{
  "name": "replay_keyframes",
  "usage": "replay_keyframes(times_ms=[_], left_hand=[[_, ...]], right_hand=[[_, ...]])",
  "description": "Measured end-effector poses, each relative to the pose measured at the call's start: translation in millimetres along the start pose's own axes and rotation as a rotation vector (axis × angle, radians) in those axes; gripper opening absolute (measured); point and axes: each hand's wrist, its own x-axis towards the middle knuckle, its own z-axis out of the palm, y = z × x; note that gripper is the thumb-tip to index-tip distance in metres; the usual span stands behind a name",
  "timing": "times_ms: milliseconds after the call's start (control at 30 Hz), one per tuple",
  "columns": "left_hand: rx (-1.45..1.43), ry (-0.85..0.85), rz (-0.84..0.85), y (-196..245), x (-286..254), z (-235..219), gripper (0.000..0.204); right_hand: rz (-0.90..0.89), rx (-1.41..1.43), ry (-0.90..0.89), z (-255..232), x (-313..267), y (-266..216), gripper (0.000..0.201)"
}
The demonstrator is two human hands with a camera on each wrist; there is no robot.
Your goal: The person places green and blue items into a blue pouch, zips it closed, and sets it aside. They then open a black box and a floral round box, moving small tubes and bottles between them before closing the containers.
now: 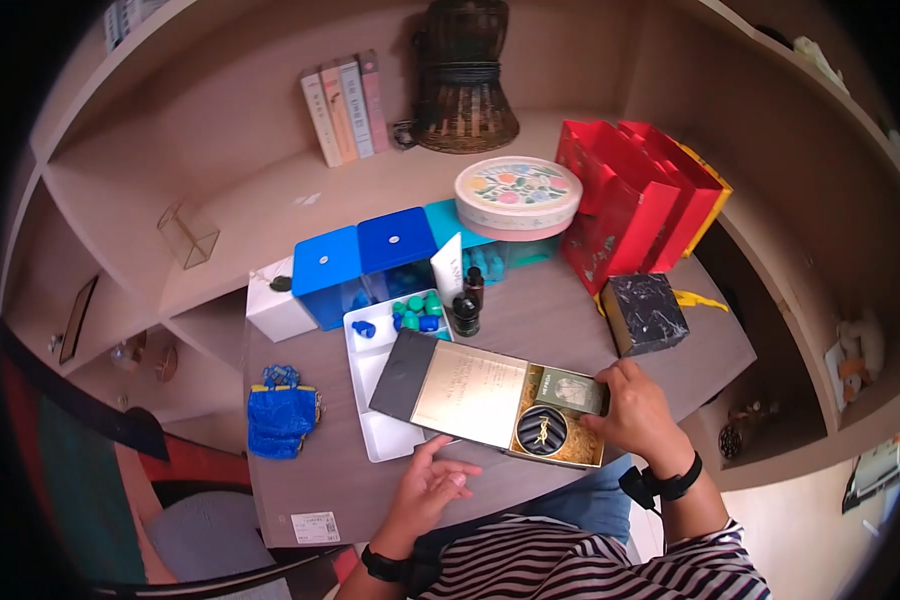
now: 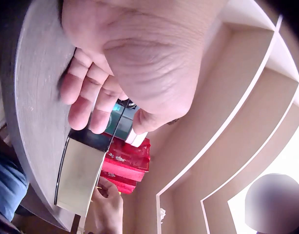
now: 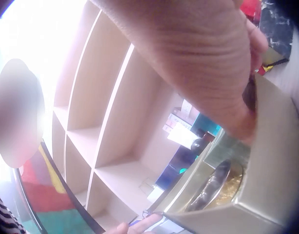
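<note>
An open gift box with a gold-lined lid [image 1: 475,395] lies near the table's front edge. Inside, on gold shredded filler, sit a round black striped tin [image 1: 541,430] with a gold emblem and a small dark green box [image 1: 570,390]. My right hand [image 1: 648,412] grips the gift box's right side, thumb over the inner side of the wall [image 3: 276,156] and fingers outside it. Relaxed and holding nothing, my left hand [image 1: 425,492] hovers by the lid's front edge. In the left wrist view its fingers [image 2: 81,109] hang loosely bent above the lid.
Behind the lid is a white divided tray [image 1: 385,445] with blue and green pieces. Dark bottles [image 1: 466,315], a white tube [image 1: 448,270], blue bins [image 1: 327,275] and an oval floral box [image 1: 518,200] stand farther back. Red bags [image 1: 620,205] and a black marbled box [image 1: 645,315] are right; a blue pouch [image 1: 282,420], left.
</note>
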Motion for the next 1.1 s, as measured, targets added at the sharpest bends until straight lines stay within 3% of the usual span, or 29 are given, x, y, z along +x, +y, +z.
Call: replay_keyframes(times_ms=[133,200,300,333,400,433,500,600,733,933,1100], left_hand=[[0.020,-0.034,-0.023,7.8,0.3,2.7,0.062],[0.012,-0.045,0.011,-0.2,1.7,-0.8,0.063],[0.040,-0.073,0.037,-3.7,2.6,-2.7,0.063],[0.070,-0.083,0.030,-3.6,2.9,-2.9,0.062],[0.087,-0.096,0.019,-3.6,3.8,-4.6,0.059],[0.109,-0.116,0.001,-4.1,4.4,-5.1,0.057],[0.134,-0.117,0.020,-10.6,5.8,-6.9,0.054],[0.173,-0.113,0.052,-20.2,6.0,-10.5,0.048],[0.225,-0.097,0.080,-18.1,3.9,-9.3,0.042],[0.274,-0.020,0.110,-21.2,2.0,-5.3,0.040],[0.284,-0.034,0.104,-17.6,2.9,-5.6,0.038]], right_hand=[[-0.099,0.100,0.068,2.7,5.3,4.5,0.055],[-0.034,0.204,-0.001,-7.8,7.5,-0.4,0.057],[0.165,0.594,-0.067,-27.7,21.0,-5.6,0.057],[0.129,0.794,-0.019,-24.9,28.3,1.8,0.057],[0.083,0.845,0.171,-32.8,49.6,-9.5,0.058],[0.081,0.843,0.172,-36.7,63.0,-12.2,0.058],[-0.056,0.464,0.232,-41.2,92.5,-15.6,0.061],[-0.044,0.273,0.151,-25.0,132.0,-22.3,0.064],[-0.079,0.187,0.138,18.6,169.2,-21.5,0.065],[0.145,0.009,-0.042,34.8,186.6,-40.9,0.074],[0.053,0.007,0.084,56.4,182.2,-22.4,0.072]])
